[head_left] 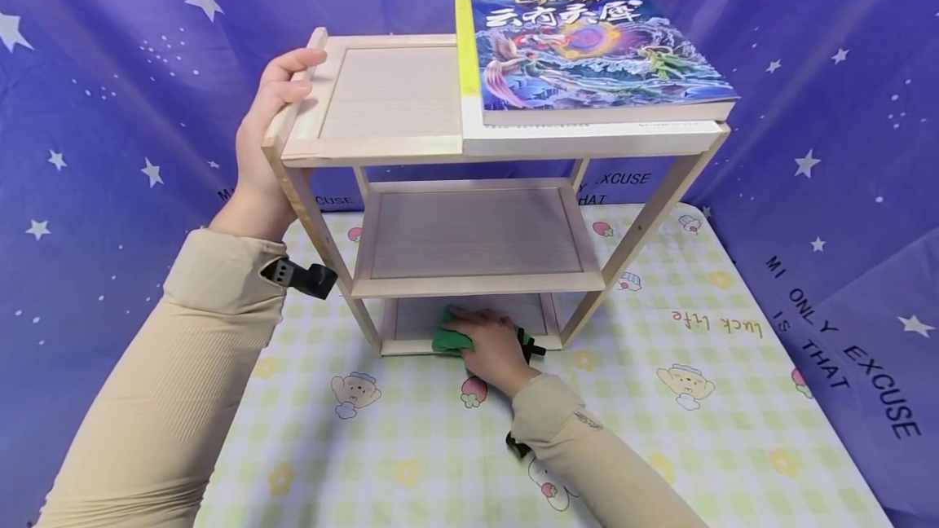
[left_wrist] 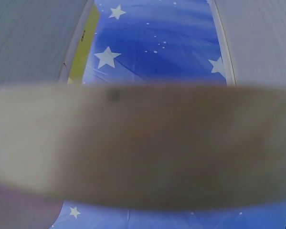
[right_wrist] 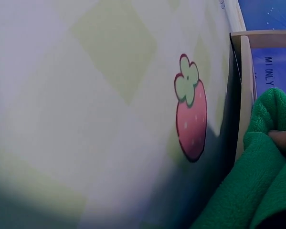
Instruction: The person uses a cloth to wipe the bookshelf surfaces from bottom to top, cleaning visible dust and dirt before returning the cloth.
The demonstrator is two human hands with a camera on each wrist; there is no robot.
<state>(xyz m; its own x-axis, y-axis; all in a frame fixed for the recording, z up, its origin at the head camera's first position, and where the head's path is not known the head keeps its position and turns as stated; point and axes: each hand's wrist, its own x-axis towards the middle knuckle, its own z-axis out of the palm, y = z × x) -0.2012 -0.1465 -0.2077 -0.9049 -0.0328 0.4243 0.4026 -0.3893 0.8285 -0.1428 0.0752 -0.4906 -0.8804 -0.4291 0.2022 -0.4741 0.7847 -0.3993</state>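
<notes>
A pale wooden three-tier shelf stands on the table. My left hand grips the raised left side of its top tier, fingers over the edge. In the left wrist view a blurred wooden bar blocks most of the picture. Down at the bottom tier, my right hand holds a green cloth against the board near the front edge. The right wrist view shows the fluffy cloth bunched under a finger; the other fingers are out of sight there.
Two stacked books, a blue illustrated one over a white and yellow one, cover the top tier's right half. The middle tier overhangs my right hand. A checked tablecloth lies beneath; a purple starry curtain hangs around.
</notes>
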